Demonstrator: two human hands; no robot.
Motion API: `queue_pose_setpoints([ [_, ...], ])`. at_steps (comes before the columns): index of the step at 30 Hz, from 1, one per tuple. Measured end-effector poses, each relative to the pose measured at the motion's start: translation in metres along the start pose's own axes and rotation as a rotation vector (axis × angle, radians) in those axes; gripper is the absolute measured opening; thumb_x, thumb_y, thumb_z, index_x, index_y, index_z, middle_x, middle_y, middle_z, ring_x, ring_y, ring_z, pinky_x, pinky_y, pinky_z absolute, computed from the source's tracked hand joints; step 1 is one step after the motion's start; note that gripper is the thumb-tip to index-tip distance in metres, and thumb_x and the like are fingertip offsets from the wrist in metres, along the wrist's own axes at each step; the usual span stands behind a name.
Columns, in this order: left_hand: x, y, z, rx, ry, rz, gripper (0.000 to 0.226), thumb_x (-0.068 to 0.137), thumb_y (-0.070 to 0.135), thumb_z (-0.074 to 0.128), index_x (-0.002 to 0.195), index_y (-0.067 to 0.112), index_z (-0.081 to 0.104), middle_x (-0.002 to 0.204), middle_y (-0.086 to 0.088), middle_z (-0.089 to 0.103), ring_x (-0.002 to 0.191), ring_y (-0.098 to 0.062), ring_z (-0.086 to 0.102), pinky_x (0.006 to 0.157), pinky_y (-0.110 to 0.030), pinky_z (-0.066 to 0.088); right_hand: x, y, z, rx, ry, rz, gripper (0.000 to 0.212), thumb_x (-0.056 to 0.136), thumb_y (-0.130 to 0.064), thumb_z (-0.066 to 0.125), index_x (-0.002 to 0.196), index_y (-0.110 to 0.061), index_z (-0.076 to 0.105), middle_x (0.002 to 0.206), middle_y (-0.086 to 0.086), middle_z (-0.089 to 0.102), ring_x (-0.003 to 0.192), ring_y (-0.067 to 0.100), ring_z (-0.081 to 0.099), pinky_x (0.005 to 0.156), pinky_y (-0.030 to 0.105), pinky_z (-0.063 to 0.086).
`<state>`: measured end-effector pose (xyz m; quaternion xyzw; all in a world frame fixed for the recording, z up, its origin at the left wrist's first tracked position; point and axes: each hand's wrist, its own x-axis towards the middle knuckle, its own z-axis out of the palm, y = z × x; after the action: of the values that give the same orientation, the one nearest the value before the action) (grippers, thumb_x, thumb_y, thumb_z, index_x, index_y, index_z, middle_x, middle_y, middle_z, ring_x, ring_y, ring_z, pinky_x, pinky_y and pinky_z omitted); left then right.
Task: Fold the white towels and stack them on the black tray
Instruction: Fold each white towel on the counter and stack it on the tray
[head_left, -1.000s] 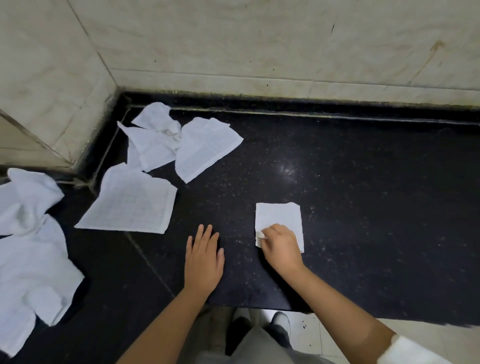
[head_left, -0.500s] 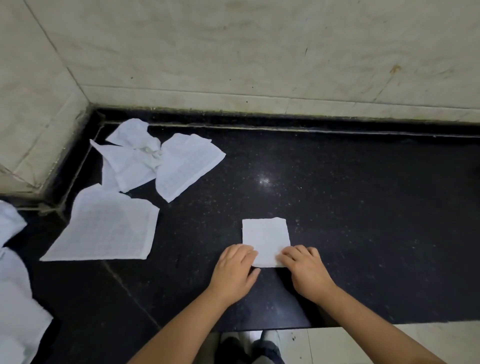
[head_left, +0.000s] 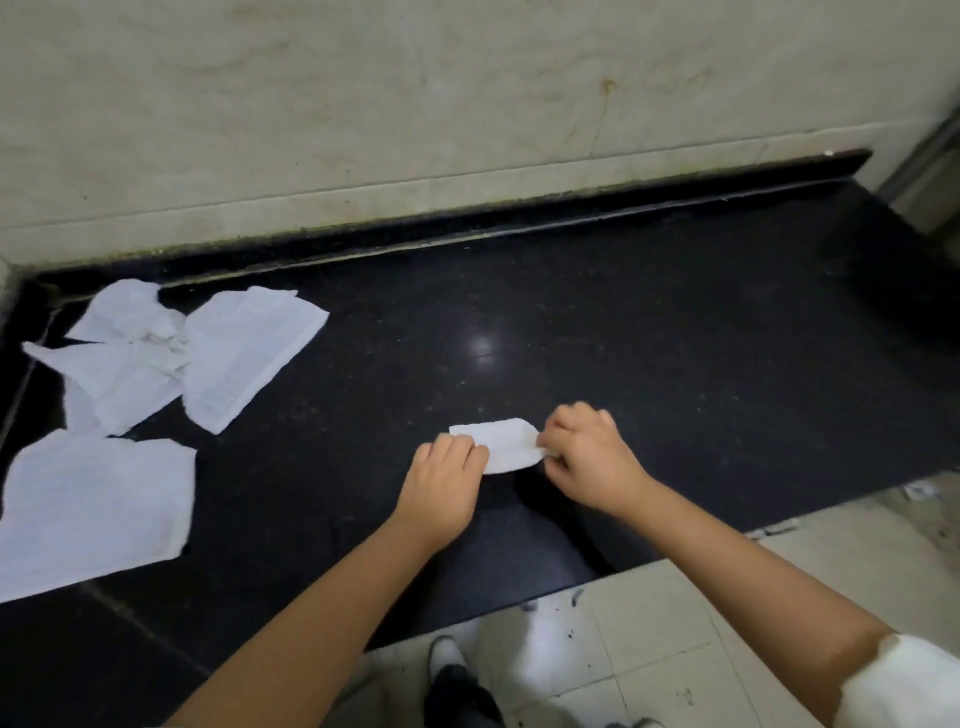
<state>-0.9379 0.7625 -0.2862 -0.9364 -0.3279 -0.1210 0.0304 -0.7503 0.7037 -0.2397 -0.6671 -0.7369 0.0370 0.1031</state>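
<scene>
- Flat towel, far left of counter: spread out, unfolded.
- Towel heap, back left corner: several crumpled, unfolded.
- Left hand: fingers curled, pinching left end of folded towel.
- Folded towel, near front edge: narrow strip, apparently mid-fold.
- Right hand: pinching its right end.
- Tray: none in view; nothing stacked; most work left.

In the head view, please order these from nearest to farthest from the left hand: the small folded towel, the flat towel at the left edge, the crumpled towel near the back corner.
Measured from the left hand:
1. Small folded towel: held in the fingers, just to its right.
2. Flat towel: left, at the counter's near edge.
3. Crumpled towel: far left, by the back corner.
</scene>
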Motion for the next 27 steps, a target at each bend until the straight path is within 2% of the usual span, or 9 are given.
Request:
queue_pose_setpoints([
  [2, 0.029, 0.025, -0.011, -0.042, 0.058, 0.083, 0.017, 0.075, 0.014, 0.040, 0.087, 0.014, 0.052, 0.072, -0.002, 0.058, 0.069, -0.019, 0.035, 0.060, -0.030, 0.023, -0.019, 0.033, -0.027, 0.017, -0.012, 0.090, 0.015, 0.071, -0.009, 0.062, 0.083, -0.012, 0.070, 0.085, 0.006, 0.064, 0.082, 0.031, 0.059, 0.069, 0.030, 0.027],
  [5, 0.078, 0.078, -0.029, -0.097, 0.036, 0.191, 0.021, 0.077, 0.025, 0.039, 0.084, 0.017, 0.057, 0.073, 0.002, 0.060, 0.063, -0.018, 0.053, 0.062, -0.029, 0.026, -0.058, 0.091, -0.071, 0.005, -0.082, 0.176, 0.018, 0.084, -0.016, 0.053, 0.098, -0.014, 0.063, 0.103, 0.002, 0.059, 0.102, 0.023, 0.049, 0.075, 0.026, 0.020],
  [8, 0.124, 0.148, -0.041, -0.182, -0.022, 0.249, 0.022, 0.078, 0.028, 0.040, 0.080, 0.018, 0.060, 0.072, 0.003, 0.061, 0.060, -0.019, 0.057, 0.059, -0.021, 0.035, -0.106, 0.151, -0.110, 0.003, -0.136, 0.213, 0.011, 0.084, -0.017, 0.051, 0.093, -0.016, 0.058, 0.103, 0.002, 0.059, 0.104, 0.021, 0.049, 0.076, 0.028, 0.025],
  [10, 0.155, 0.199, -0.048, -0.222, -0.066, 0.292, 0.024, 0.078, 0.027, 0.040, 0.078, 0.015, 0.061, 0.072, 0.000, 0.061, 0.062, -0.023, 0.058, 0.056, -0.029, 0.045, -0.141, 0.190, -0.134, -0.035, -0.162, 0.232, 0.006, 0.083, -0.017, 0.050, 0.085, -0.023, 0.050, 0.100, 0.001, 0.057, 0.103, 0.020, 0.049, 0.076, 0.027, 0.026],
  [14, 0.217, 0.296, -0.068, -0.186, -0.126, 0.305, 0.022, 0.089, 0.020, 0.046, 0.102, 0.010, 0.061, 0.100, -0.005, 0.060, 0.094, -0.025, 0.054, 0.073, -0.033, 0.043, -0.194, 0.260, -0.184, -0.092, -0.127, 0.317, 0.007, 0.081, -0.016, 0.048, 0.080, -0.022, 0.045, 0.086, -0.006, 0.046, 0.097, 0.019, 0.049, 0.075, 0.026, 0.025],
  [16, 0.248, 0.337, -0.078, -0.116, -0.154, 0.336, 0.024, 0.091, 0.020, 0.044, 0.108, 0.012, 0.059, 0.107, -0.004, 0.057, 0.099, -0.022, 0.051, 0.070, -0.030, 0.038, -0.211, 0.292, -0.207, -0.109, -0.112, 0.356, 0.007, 0.080, -0.014, 0.048, 0.079, -0.021, 0.045, 0.086, -0.006, 0.045, 0.090, 0.018, 0.046, 0.075, 0.026, 0.025],
  [19, 0.299, 0.384, -0.088, -0.047, -0.120, 0.357, 0.024, 0.092, 0.023, 0.042, 0.110, 0.014, 0.057, 0.110, -0.002, 0.054, 0.101, -0.020, 0.049, 0.066, -0.027, 0.033, -0.226, 0.339, -0.238, -0.135, -0.056, 0.411, 0.008, 0.079, -0.012, 0.049, 0.077, -0.019, 0.046, 0.085, -0.004, 0.045, 0.082, 0.016, 0.041, 0.073, 0.026, 0.024],
  [23, 0.376, 0.434, -0.099, -0.020, -0.016, 0.344, 0.024, 0.091, 0.020, 0.043, 0.109, 0.012, 0.055, 0.110, -0.004, 0.053, 0.103, -0.022, 0.048, 0.068, -0.028, 0.035, -0.226, 0.407, -0.277, -0.164, 0.014, 0.493, 0.009, 0.080, -0.010, 0.048, 0.078, -0.018, 0.044, 0.079, -0.005, 0.042, 0.080, 0.017, 0.041, 0.072, 0.027, 0.025],
  [27, 0.468, 0.475, -0.103, -0.019, 0.088, 0.359, 0.022, 0.090, 0.019, 0.045, 0.108, 0.010, 0.053, 0.111, -0.007, 0.054, 0.105, -0.025, 0.049, 0.072, -0.032, 0.039, -0.208, 0.489, -0.319, -0.220, 0.069, 0.529, 0.007, 0.080, -0.013, 0.051, 0.082, -0.018, 0.047, 0.095, 0.003, 0.055, 0.093, 0.025, 0.053, 0.072, 0.030, 0.029],
])
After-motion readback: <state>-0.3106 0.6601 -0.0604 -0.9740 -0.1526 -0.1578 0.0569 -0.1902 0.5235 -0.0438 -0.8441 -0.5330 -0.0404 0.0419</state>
